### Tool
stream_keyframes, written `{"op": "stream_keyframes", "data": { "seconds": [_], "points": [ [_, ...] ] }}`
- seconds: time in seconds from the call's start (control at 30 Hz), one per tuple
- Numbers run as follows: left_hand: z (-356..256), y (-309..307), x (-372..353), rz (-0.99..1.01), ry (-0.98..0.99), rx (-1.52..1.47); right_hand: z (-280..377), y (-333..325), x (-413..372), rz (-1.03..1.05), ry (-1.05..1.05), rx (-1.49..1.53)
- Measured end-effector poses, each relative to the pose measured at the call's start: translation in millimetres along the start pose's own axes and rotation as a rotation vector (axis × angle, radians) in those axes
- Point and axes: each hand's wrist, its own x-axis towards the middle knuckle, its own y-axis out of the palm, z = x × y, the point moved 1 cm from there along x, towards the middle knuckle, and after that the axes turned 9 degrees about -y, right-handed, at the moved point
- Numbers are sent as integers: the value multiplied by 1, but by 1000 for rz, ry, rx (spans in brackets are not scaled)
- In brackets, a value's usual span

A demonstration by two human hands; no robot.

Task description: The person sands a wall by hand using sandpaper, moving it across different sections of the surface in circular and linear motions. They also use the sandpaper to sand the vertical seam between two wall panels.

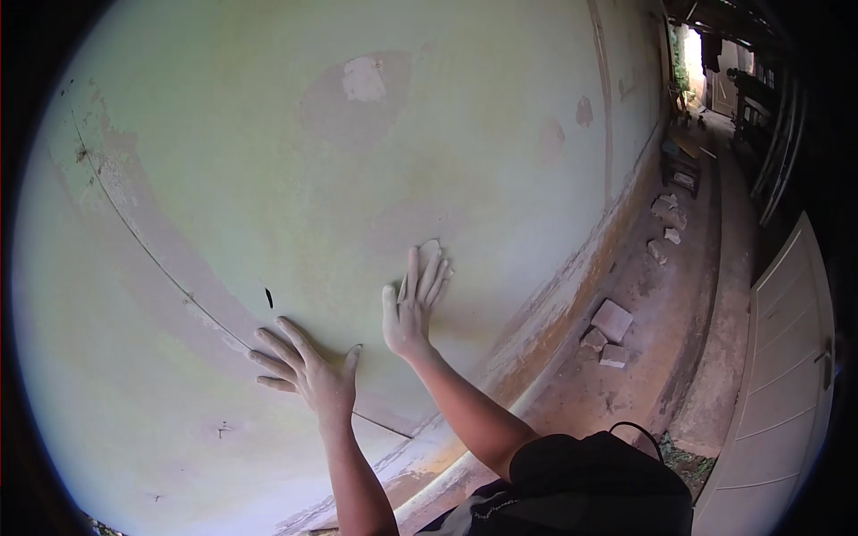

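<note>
A pale green wall (268,205) fills most of the view, with greyish patches and a long dark crack (147,253) on its left side. My left hand (308,368) lies flat against the wall beside the crack, its dusty fingers spread and nothing held. To the right and a little higher, my right hand (416,304) is pressed to the wall. Its fingers lie over a small pale piece (430,247), whose edge shows between and above the fingertips; whether it is sandpaper or something else cannot be made out. Both hands are coated with whitish dust.
Broken slabs (612,320) and smaller chunks (668,211) lie on the floor along the wall's base at the right. A pale door panel (778,357) stands at the far right. Poles and a dark frame are farther back, near a bright opening.
</note>
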Motion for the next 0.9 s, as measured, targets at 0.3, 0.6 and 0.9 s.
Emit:
{"op": "stream_keyframes", "data": {
  "seconds": [0.3, 0.6, 0.9],
  "points": [
    [-36, 37, -5, -63, -58, 100, -188, -41, 72, -301, 133, 15],
    [-80, 64, -14, -97, -54, 85, -112, -32, 49, -142, -17, -13],
    [-89, 78, -14, -80, -14, 147, -276, -58, 46, -181, 11, 124]
  ]
}}
